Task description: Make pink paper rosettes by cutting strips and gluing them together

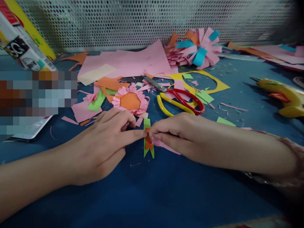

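Both-handed, left hand (102,145) and right hand (180,134) grip pinch the green ribbon strip (148,152) between their fingertips

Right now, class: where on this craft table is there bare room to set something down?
Bare blue table lies in front of both hands, and between the scissors and the yellow glue gun, with only small scraps. Crowded: behind the green ribbon strip, around the pink paper flower.

Legible text: very little. Tilted box (22,47) at upper left carries a black label patch with large white characters, apparently "SC", partly cut off. Smaller print and a round mark below it too blurred to read. Nothing else lettered.
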A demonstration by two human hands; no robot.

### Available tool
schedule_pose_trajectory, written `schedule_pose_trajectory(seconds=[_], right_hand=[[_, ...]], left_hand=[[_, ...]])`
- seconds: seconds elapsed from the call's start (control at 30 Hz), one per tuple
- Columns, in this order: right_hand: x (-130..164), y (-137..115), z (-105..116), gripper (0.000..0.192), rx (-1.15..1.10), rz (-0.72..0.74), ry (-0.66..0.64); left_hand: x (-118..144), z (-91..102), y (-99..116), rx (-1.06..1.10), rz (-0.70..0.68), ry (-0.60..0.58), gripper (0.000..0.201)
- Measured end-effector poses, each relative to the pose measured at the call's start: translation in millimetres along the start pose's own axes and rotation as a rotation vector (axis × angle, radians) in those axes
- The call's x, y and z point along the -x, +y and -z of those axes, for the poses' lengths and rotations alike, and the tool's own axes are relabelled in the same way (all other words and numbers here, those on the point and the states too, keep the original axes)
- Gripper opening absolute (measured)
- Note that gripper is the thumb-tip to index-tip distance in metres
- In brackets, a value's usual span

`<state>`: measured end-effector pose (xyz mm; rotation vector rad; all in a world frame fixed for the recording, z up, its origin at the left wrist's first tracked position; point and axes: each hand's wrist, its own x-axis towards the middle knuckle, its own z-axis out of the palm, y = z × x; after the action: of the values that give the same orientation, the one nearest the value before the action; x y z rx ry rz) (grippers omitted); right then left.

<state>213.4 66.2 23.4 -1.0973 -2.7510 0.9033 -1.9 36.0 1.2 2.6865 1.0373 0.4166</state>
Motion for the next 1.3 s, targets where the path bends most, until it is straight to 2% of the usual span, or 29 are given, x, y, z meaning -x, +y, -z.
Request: schedule_pose_trajectory(seconds=[0.27,0.47,0.57,0.67,0.73,0.77,0.83,0.9,0.97,1.03,1.1,1.17,1.2,1.23,1.3], right_hand=[[1.1,-4.1,2.0,0.025,-0.032,0.001,-0.030],[1.4,6.4,19.0,0.023,-0.302,0.069,-0.230],[5.7,14.9,31.5,0.021,-0.434,0.080,-0.252],[14.6,20.8,43.1,0.018,-0.571,0.102,-0.179],[22.0,25.2,51.9,0.020,-0.643,0.110,-0.080],[25.4,28.5,56.9,0.020,-0.671,0.106,-0.006],[30.9,38.5,68.3,0.022,-0.694,0.051,0.230],[34.1,53.4,80.7,0.024,-0.622,-0.074,0.532],[36.4,71.5,93.0,0.030,-0.436,-0.230,0.772],[40.2,90.4,104.5,0.045,-0.179,-0.372,0.942],[47.0,108.6,114.3,0.055,0.146,-0.532,1.053],[55.6,126.0,121.7,0.048,0.444,-0.651,1.094],[59.6,134.4,124.3,0.041,0.543,-0.694,1.070],[62.9,142.4,126.0,0.036,0.602,-0.728,1.008],[66.4,156.0,127.0,0.030,0.641,-0.798,0.766]], left_hand=[[0.7,-1.3,-1.2,-0.001,-0.011,0.006,0.041],[3.1,-2.7,-2.8,-0.017,-0.026,0.029,0.047],[3.3,-2.4,-4.5,-0.037,-0.032,0.013,0.049],[2.7,0.1,-5.5,-0.073,-0.039,-0.040,0.053],[2.4,2.1,-5.1,-0.090,-0.053,-0.067,0.055],[2.5,2.8,-4.6,-0.091,-0.064,-0.070,0.055],[3.2,3.4,-3.2,-0.084,-0.086,-0.058,0.054],[4.3,3.1,-1.9,-0.078,-0.104,-0.045,0.051],[5.1,2.7,-0.8,-0.081,-0.112,-0.046,0.048],[5.2,2.9,0.2,-0.084,-0.113,-0.052,0.047],[4.5,3.7,1.5,-0.079,-0.101,-0.044,0.046],[2.9,4.1,2.8,-0.068,-0.071,-0.026,0.046],[1.9,4.0,3.2,-0.065,-0.047,-0.018,0.046],[0.8,3.5,3.4,-0.066,-0.021,-0.010,0.046],[-1.6,1.5,2.7,-0.078,0.026,0.001,0.046]])
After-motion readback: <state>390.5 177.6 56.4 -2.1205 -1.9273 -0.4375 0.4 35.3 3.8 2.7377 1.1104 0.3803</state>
